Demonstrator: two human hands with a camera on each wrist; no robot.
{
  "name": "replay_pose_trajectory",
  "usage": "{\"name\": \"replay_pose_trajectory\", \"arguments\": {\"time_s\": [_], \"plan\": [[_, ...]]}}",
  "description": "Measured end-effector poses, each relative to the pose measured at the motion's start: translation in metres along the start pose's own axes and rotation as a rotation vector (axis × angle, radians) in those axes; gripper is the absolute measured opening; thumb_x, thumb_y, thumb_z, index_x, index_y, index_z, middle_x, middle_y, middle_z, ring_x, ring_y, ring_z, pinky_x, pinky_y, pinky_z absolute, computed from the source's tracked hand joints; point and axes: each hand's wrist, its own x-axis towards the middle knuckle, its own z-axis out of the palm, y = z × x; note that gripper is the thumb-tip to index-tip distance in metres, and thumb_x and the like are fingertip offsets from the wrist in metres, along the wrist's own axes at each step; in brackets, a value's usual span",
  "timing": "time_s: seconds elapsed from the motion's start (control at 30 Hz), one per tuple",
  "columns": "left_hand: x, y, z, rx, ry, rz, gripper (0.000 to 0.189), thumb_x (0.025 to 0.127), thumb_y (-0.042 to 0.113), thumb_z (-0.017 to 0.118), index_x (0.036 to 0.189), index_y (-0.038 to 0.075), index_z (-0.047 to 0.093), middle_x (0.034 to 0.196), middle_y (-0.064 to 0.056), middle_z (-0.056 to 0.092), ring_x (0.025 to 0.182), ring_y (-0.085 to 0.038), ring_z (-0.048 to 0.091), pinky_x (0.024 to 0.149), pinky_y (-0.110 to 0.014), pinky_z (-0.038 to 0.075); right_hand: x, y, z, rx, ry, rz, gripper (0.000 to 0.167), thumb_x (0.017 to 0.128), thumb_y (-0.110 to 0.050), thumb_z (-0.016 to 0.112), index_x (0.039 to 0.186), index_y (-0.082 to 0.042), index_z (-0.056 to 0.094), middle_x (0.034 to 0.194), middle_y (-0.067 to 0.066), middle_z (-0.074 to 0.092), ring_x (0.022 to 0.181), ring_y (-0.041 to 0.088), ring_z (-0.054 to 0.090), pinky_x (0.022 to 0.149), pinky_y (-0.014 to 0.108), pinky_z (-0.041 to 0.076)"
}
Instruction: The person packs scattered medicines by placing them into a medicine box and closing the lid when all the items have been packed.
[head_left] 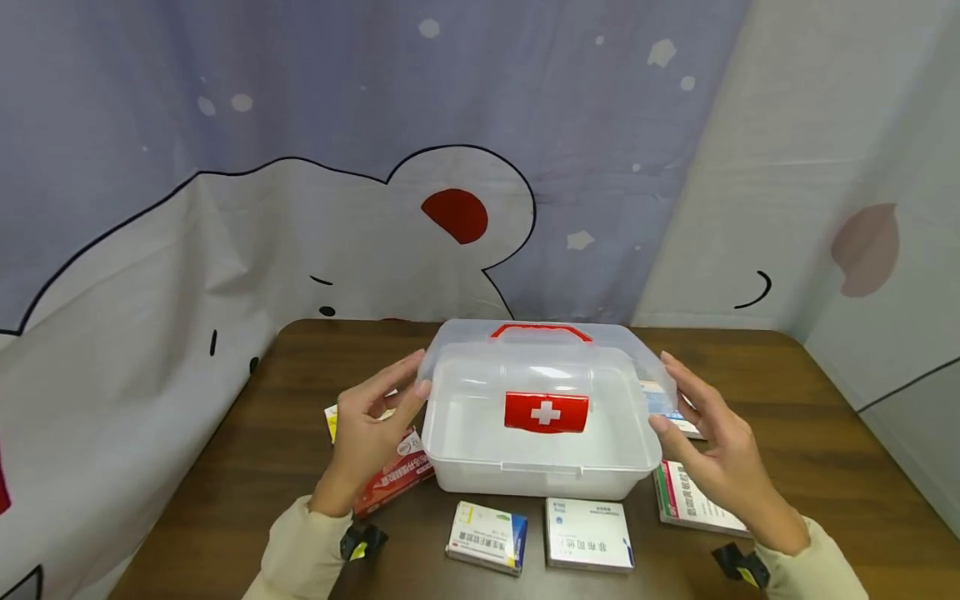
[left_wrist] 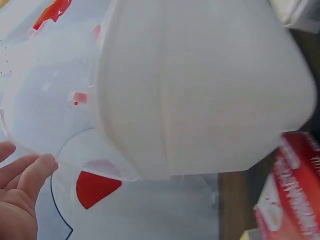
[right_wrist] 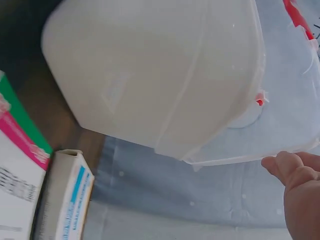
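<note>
A clear plastic first-aid box [head_left: 543, 479] with a translucent white base sits mid-table. Its see-through lid [head_left: 457, 335] is raised at a tilt, with a red carry handle [head_left: 542, 328] on top and a red latch [head_left: 546, 412] bearing a white cross in front. My left hand [head_left: 375, 429] holds the lid's left edge, thumb and fingers around the corner. On the opposite side my right hand [head_left: 716, 437] holds the lid's right edge. Both wrist views show fingertips right at the lid's rim, beside the pale box wall [left_wrist: 200, 90].
In front of the box lie a medicine box with a blue end [head_left: 487, 537] and a white medicine box [head_left: 588, 535]. A red medicine box [head_left: 393, 479] is by my left hand; a green-and-pink-edged box [head_left: 697, 500] lies near the right. A printed curtain [head_left: 360, 242] hangs behind the table.
</note>
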Motion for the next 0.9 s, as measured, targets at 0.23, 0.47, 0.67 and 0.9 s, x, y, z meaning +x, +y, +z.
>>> {"name": "replay_pose_trajectory", "arguments": {"time_s": [0.23, 0.47, 0.67, 0.9], "plan": [[0.027, -0.007, -0.003, -0.035, 0.056, 0.041, 0.032, 0.078, -0.017, 0.058, 0.109, -0.011, 0.062, 0.11, -0.025, 0.061, 0.099, -0.023, 0.063, 0.081, -0.028, 0.05, 0.02, 0.013, -0.012, 0.055, 0.042, 0.097, 0.045, 0.08, 0.013, 0.06, 0.119, 0.024, 0.041, 0.123, 0.037, 0.045, 0.114, 0.026, 0.053, 0.09, 0.024, 0.045], [0.042, -0.019, -0.006, -0.081, 0.014, -0.021, 0.033, 0.083, -0.008, 0.058, 0.116, -0.008, 0.058, 0.116, -0.023, 0.059, 0.105, -0.023, 0.06, 0.086, -0.028, 0.048, 0.035, 0.04, -0.022, 0.077, 0.076, 0.281, 0.042, 0.082, 0.018, 0.052, 0.123, 0.015, 0.045, 0.122, 0.019, 0.054, 0.113, 0.017, 0.054, 0.087, 0.018, 0.045], [0.052, -0.032, -0.006, -0.05, -0.117, -0.218, 0.043, 0.093, 0.006, 0.051, 0.135, 0.004, 0.044, 0.138, -0.01, 0.044, 0.125, -0.02, 0.043, 0.098, -0.026, 0.038, 0.044, 0.065, -0.027, 0.075, 0.122, 0.354, 0.037, 0.087, 0.01, 0.051, 0.124, 0.009, 0.049, 0.118, 0.007, 0.059, 0.108, 0.015, 0.055, 0.089, 0.018, 0.044], [0.056, -0.042, 0.001, -0.014, -0.224, -0.381, 0.045, 0.1, 0.013, 0.035, 0.143, 0.002, 0.027, 0.147, -0.013, 0.028, 0.131, -0.025, 0.035, 0.098, -0.036, 0.04, 0.053, 0.076, -0.028, 0.133, 0.128, 0.353, 0.035, 0.089, 0.009, 0.049, 0.124, 0.009, 0.049, 0.117, 0.004, 0.059, 0.107, 0.013, 0.056, 0.088, 0.017, 0.045]]}}
